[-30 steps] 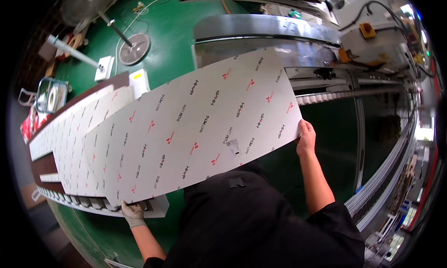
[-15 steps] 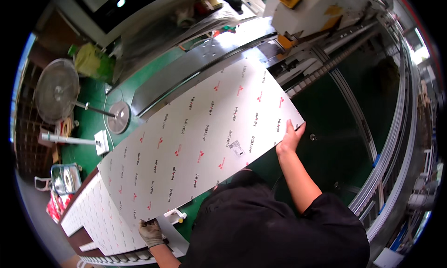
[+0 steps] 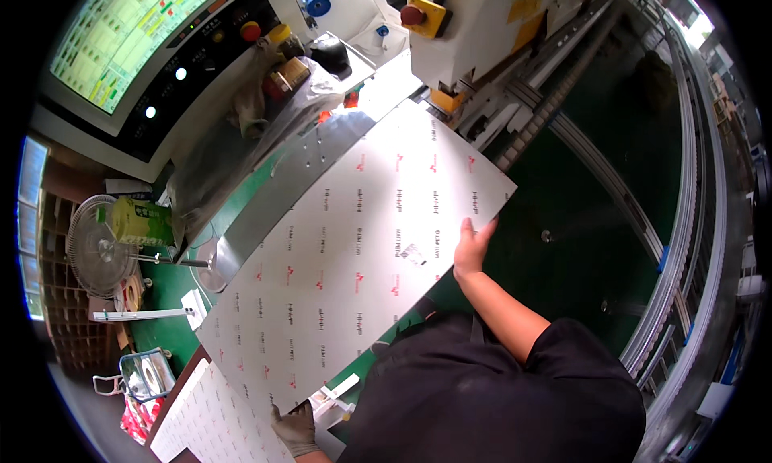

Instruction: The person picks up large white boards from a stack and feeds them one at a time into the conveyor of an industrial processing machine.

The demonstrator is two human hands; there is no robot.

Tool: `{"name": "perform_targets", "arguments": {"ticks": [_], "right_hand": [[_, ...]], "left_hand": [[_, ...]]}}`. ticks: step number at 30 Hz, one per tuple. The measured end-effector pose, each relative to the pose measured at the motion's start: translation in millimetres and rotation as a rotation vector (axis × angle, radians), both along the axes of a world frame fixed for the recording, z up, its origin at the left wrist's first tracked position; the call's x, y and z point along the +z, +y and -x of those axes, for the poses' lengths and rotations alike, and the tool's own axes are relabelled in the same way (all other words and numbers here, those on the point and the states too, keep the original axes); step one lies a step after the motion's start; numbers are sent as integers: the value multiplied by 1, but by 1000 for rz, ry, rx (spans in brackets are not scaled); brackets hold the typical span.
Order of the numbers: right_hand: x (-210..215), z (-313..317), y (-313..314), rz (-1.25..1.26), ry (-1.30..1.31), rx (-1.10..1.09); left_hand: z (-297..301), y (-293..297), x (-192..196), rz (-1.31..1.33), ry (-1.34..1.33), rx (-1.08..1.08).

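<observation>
A large white panel (image 3: 346, 262) with a film of repeating red and black print slants across the middle of the view. A small printed label (image 3: 412, 255) sits near its right edge. My left hand (image 3: 295, 431), in a grey work glove, grips the near left corner; its thumb lies on top and the other fingers are partly hidden. My bare right hand (image 3: 473, 250) holds the right edge, thumb on the upper face and fingers under it. The panel's far side lies at a grey metal machine bed (image 3: 310, 153).
Similar white panels (image 3: 213, 415) lie stacked at the lower left. A control screen (image 3: 133, 37) stands at the upper left, a standing fan (image 3: 100, 246) below it. A red stop button on a yellow box (image 3: 414, 15) tops the machine. Metal rails (image 3: 603, 165) curve along the right.
The view has turned, bringing the control screen into sight. My hands still hold the panel, which now stands steeper in the picture.
</observation>
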State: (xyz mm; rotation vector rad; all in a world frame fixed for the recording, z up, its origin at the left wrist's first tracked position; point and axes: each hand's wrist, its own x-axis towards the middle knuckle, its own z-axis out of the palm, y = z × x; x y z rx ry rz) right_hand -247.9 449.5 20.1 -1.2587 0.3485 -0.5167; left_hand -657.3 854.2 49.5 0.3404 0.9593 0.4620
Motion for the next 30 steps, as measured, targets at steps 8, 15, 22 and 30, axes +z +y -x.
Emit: {"name": "perform_targets", "arguments": {"ticks": [8, 15, 22, 30], "right_hand": [[-2, -23, -31, 27, -47, -186], [41, -21, -51, 5, -49, -24], [77, 101, 94, -191, 85, 8], [21, 169, 167, -92, -81, -38]], "left_hand": [[30, -1, 8, 136, -366, -337], [33, 2, 61, -204, -173, -853], [-60, 95, 100, -1847, 184, -956], [-143, 165, 81, -2398, 626, -806]]}}
